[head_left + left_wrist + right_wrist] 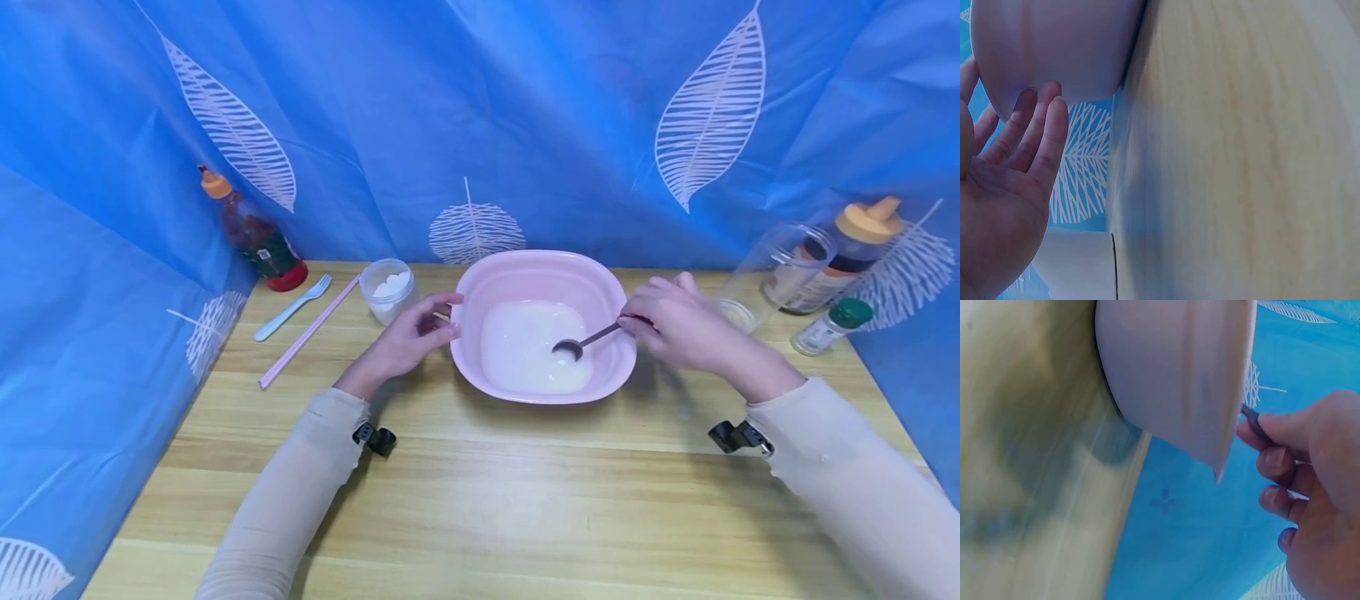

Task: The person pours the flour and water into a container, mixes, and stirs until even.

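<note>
A pink plastic basin (540,260) with milky white liquid (517,346) inside stands on the wooden table. My right hand (678,325) pinches the handle of a dark spoon (600,335) between thumb and fingers, above the basin's right rim. The spoon's bowl is at the liquid, right of the middle. In the right wrist view the spoon's handle end (1255,425) shows in the pinch; the basin wall hides the rest. At the basin's left side is my left hand (408,337), with fairly straight fingers (1050,134) against its outer wall.
Left of the basin are a small clear tub (387,304) holding white stuff, a pink stick (309,333), a light-blue fork (292,308) and a red sauce bottle (262,242). At right stand a clear container (765,271), a dark sauce bottle (847,250) and a green-capped jar (828,327).
</note>
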`<state>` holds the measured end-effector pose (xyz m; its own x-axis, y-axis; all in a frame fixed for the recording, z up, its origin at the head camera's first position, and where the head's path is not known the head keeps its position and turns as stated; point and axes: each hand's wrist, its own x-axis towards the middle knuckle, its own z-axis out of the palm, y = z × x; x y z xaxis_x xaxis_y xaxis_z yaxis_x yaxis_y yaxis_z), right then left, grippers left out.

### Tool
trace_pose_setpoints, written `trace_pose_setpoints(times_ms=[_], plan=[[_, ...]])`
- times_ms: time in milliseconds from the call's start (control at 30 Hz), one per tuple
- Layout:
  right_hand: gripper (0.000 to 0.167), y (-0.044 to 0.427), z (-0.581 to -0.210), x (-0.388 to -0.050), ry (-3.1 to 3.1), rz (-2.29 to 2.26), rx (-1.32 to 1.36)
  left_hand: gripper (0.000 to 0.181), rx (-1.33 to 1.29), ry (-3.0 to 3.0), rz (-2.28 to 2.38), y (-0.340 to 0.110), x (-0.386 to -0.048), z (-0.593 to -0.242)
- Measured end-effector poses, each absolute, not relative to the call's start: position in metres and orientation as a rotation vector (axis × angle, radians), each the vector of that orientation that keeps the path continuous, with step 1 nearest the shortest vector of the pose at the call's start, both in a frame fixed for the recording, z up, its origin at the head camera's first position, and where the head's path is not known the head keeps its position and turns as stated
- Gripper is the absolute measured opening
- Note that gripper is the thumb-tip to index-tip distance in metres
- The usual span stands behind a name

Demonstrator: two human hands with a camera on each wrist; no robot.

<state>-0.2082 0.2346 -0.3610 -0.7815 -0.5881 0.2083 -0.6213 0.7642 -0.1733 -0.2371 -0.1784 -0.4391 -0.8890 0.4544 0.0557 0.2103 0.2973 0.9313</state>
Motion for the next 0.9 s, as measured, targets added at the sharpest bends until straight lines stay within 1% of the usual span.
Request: trace_pose_setpoints(times_ms=[300,500,633,767,900], plan=[[0.007,0.222,-0.374,-0.207,-2.755,0.543,0.932,0.052,0.599,2.345,1.614,-0.178,-0.236,-0.437],[0.007,0.216,-0.380,-0.210,-2.708,0.584,0.896,0.052,0.602,2.344,1.627,-0.177,-0.236,-0.437],[0.009,0.215,-0.383,-0.216,-2.664,0.600,0.797,0.052,0.608,2.332,1.648,-0.176,-0.236,-0.437],[0.014,0.213,-0.386,-0.222,-2.642,0.591,0.696,0.051,0.605,2.330,1.652,-0.177,-0.236,-0.437],[0.018,0.211,-0.392,-0.229,-2.650,0.534,0.652,0.052,0.602,2.339,1.638,-0.177,-0.235,-0.436]])
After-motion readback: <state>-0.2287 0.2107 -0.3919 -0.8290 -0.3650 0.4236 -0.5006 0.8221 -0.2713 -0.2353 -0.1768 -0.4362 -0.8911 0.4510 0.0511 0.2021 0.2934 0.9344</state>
